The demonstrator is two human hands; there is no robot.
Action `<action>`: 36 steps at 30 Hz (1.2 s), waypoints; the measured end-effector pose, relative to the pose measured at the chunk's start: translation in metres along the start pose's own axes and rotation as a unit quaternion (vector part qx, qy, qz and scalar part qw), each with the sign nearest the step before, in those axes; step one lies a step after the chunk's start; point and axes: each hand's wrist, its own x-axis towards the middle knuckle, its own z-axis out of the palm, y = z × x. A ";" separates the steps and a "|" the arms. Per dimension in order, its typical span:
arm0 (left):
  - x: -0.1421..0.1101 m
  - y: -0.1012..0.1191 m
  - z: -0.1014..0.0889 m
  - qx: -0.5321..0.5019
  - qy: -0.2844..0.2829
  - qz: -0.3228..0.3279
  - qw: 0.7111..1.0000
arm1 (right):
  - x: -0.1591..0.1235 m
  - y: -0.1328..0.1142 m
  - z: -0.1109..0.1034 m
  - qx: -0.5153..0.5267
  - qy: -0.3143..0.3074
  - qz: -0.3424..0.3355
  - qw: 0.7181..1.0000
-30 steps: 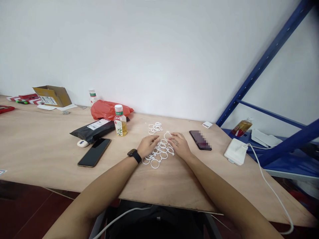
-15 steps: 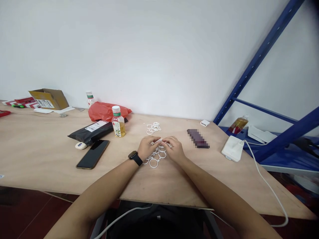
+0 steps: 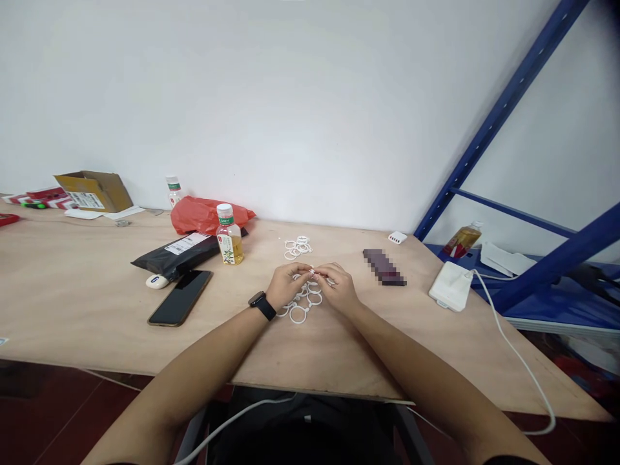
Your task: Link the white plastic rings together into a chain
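My left hand (image 3: 289, 286), with a black smartwatch (image 3: 262, 305) on its wrist, meets my right hand (image 3: 338, 289) at the fingertips in the middle of the table. Both are closed in a pinch on a white plastic ring, mostly covered by the fingers. Under and in front of the hands lies a cluster of thin white plastic rings (image 3: 298, 322) with small knobs on their rims; some are partly hidden. Beyond the fingertips is a smaller pile of similar white rings (image 3: 290, 255).
To the left are a phone (image 3: 180, 298), a black parcel (image 3: 169, 261), a drink bottle (image 3: 229, 242) and a red plastic bag (image 3: 198, 216). At right lie a pixelated dark object (image 3: 385, 267) and a white power bank (image 3: 450, 286) with a cable. A blue metal frame (image 3: 504, 116) borders the right side.
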 end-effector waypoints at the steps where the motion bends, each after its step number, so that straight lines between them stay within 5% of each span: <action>1: 0.000 -0.001 0.000 -0.001 0.001 0.002 1.000 | 0.000 0.000 0.000 -0.003 0.000 -0.003 1.000; 18: 0.000 0.006 -0.004 0.105 -0.004 0.044 0.993 | -0.003 -0.001 0.006 -0.033 -0.004 -0.021 0.999; 24: 0.003 0.002 -0.010 0.252 -0.046 0.093 0.962 | 0.015 0.029 0.001 -0.055 -0.013 0.048 0.997; 31: 0.002 -0.006 -0.011 0.307 -0.131 0.083 0.939 | 0.060 0.085 0.025 -0.229 -0.228 0.143 0.936; 36: 0.001 -0.006 -0.012 0.304 -0.132 0.069 0.941 | 0.077 0.089 0.043 -0.293 -0.284 0.129 0.904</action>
